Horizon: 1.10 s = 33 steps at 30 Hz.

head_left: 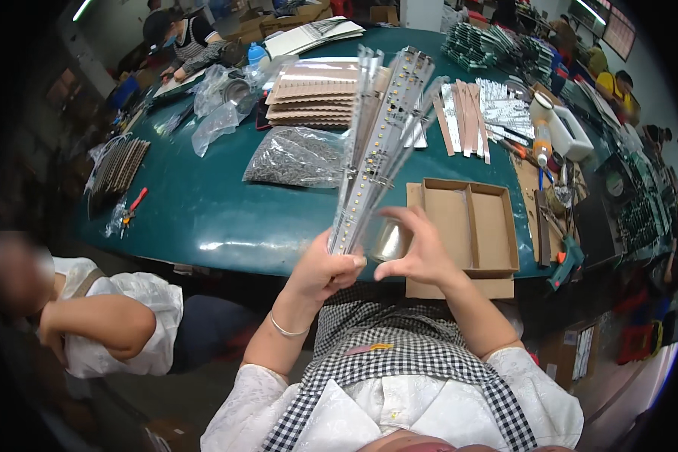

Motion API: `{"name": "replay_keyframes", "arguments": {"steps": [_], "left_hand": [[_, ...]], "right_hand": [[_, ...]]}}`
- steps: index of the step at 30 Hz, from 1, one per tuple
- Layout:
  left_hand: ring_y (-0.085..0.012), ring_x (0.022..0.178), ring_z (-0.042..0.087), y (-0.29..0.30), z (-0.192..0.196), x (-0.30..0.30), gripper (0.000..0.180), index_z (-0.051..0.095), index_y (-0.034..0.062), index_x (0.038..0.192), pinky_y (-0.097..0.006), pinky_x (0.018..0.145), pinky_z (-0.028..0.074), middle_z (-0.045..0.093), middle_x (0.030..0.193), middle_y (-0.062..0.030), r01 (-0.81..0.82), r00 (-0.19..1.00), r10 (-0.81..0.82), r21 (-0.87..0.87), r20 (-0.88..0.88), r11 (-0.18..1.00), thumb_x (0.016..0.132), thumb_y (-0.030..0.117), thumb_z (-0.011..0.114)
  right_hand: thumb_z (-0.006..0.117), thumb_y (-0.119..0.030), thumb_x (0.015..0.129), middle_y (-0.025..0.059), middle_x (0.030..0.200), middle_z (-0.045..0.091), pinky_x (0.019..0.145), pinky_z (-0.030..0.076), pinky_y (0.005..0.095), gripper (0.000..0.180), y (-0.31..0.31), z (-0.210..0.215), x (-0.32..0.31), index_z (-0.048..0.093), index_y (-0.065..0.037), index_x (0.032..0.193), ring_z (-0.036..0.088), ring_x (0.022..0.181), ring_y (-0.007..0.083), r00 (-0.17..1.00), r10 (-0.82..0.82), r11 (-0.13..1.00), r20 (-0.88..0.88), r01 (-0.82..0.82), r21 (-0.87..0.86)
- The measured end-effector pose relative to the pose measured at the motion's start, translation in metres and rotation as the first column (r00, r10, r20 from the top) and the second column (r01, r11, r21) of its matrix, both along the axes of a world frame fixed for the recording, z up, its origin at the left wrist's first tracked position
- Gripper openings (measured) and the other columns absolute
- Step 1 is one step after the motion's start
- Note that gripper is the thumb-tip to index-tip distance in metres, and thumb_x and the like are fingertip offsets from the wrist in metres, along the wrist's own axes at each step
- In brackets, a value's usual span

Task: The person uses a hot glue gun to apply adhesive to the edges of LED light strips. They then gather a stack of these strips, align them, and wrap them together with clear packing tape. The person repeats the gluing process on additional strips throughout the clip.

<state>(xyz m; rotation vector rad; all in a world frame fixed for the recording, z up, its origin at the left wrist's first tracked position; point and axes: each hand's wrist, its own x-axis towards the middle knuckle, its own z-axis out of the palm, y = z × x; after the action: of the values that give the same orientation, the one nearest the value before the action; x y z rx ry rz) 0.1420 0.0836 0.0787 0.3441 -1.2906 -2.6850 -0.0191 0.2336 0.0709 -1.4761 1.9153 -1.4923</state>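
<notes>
My left hand (325,265) is closed round the lower end of a bundle of LED light strips (384,132), white boards with rows of small yellow chips and clear plastic strips about them. The bundle tilts up and away over the table, fanning wider at its far end. Close beside its lower part, my right hand (426,248) curves its thumb and fingers round a roll of clear tape (391,241). Part of the roll is hidden by the fingers. Whether a length of tape runs to the bundle, I cannot tell.
On the green table (196,207) lie a bag of small grey parts (294,158), stacked brown corrugated sheets (313,90), an open cardboard box (493,226) and a green hot glue gun (567,262). A person (120,316) sits at the left; others work farther back.
</notes>
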Motion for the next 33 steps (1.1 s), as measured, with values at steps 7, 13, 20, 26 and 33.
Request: {"name": "replay_keyframes", "arguments": {"steps": [7, 13, 20, 26, 33], "left_hand": [[-0.0033, 0.042, 0.037, 0.014, -0.003, 0.006, 0.073, 0.051, 0.0002, 0.119, -0.018, 0.034, 0.027, 0.051, 0.063, 0.0, 0.271, 0.96, -0.265, 0.065, -0.094, 0.96, 0.075, 0.05, 0.083], [-0.0104, 0.054, 0.055, 0.008, -0.014, 0.011, 0.069, 0.05, 0.0005, 0.126, -0.021, 0.043, 0.042, 0.062, 0.077, -0.0085, 0.29, 0.951, -0.295, 0.058, 0.089, 0.955, 0.087, 0.054, 0.068], [-0.019, 0.1, 0.063, 0.001, -0.027, -0.01, 0.042, 0.044, -0.0042, 0.129, -0.03, 0.085, 0.053, 0.061, 0.116, -0.0139, -0.167, 0.978, 0.203, -0.746, -0.044, 0.644, 0.095, 0.014, 0.063], [-0.0121, 0.096, 0.06, 0.018, -0.036, -0.027, 0.065, 0.041, 0.0018, 0.126, -0.03, 0.084, 0.054, 0.059, 0.109, -0.0062, -0.29, 0.956, 0.28, -0.439, -0.089, 0.85, 0.078, 0.011, 0.084], [-0.0093, 0.085, 0.063, 0.015, -0.034, -0.032, 0.052, 0.053, 0.0007, 0.116, -0.025, 0.075, 0.055, 0.064, 0.098, -0.003, -0.287, 0.946, 0.325, -0.475, -0.003, 0.832, 0.075, 0.005, 0.085]], "right_hand": [[0.09, -0.027, 0.068, 0.009, 0.112, 0.068, 0.1, 0.044, 0.0341, 0.061, -0.008, -0.01, -0.013, 0.069, 0.001, 0.117, 0.06, 0.11, 0.0199, 0.691, 0.305, 0.928, 0.655, -0.371, -0.041], [0.093, -0.026, 0.062, 0.0065, 0.099, 0.071, 0.096, 0.046, 0.0335, 0.052, -0.011, -0.011, -0.016, 0.074, 0.0, 0.104, 0.061, 0.105, 0.0188, 0.711, 0.241, 0.944, 0.661, -0.331, 0.012], [0.089, -0.031, 0.06, 0.0066, 0.084, 0.07, 0.081, 0.049, 0.0372, 0.035, -0.02, -0.021, -0.009, 0.077, -0.01, 0.084, 0.057, 0.09, 0.0267, 0.998, 0.004, 0.999, -0.059, -0.001, 0.05], [0.086, -0.03, 0.061, 0.0069, 0.08, 0.068, 0.075, 0.049, 0.0401, 0.033, -0.025, -0.016, 0.008, 0.073, -0.009, 0.083, 0.054, 0.083, 0.028, 0.961, 0.004, 0.998, -0.278, 0.015, 0.067], [0.079, -0.022, 0.063, 0.0081, 0.072, 0.061, 0.07, 0.048, 0.0398, 0.025, -0.011, -0.013, -0.012, 0.071, -0.008, 0.083, 0.052, 0.081, 0.0282, 0.99, 0.115, 0.983, -0.079, -0.102, 0.153]]}}
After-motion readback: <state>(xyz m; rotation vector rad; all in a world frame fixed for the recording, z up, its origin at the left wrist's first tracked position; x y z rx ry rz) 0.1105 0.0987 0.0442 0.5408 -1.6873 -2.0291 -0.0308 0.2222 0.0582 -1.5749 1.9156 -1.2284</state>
